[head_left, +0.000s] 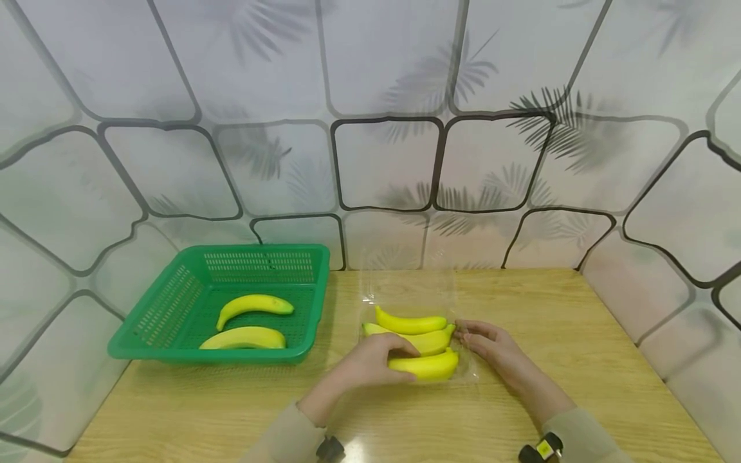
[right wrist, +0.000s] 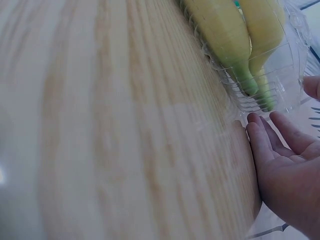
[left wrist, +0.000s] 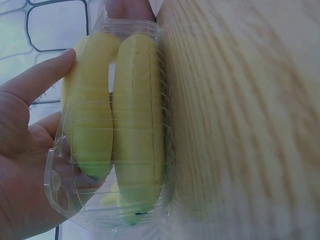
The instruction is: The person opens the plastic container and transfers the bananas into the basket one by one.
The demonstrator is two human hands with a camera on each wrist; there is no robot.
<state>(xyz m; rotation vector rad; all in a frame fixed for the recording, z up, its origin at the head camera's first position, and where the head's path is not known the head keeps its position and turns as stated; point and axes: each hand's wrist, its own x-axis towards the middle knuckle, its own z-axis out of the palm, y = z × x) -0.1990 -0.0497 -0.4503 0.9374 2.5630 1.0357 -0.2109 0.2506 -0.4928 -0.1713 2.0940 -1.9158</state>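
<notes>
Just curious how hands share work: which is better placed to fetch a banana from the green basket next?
Probably the left hand: it is nearer the green basket, though it holds the front banana in the clear box. The right hand is farther, at the box's other end.

- We take this for a walled-in tabletop recording spot, though we cannot tell whether it stands in a home, a lab or a shop.
- We see pale wall covering (head_left: 382,164), printed with rounded outlines and grey leaves, closing in the wood-grain table (head_left: 521,296) at the back and both sides.
- We notice black devices (head_left: 330,449) at both wrists (the close views come from there).
- We find the bananas (head_left: 428,366), green basket (head_left: 197,355) and clear plastic box (left wrist: 56,182) equally fitting for a kitchen or a shop.
</notes>
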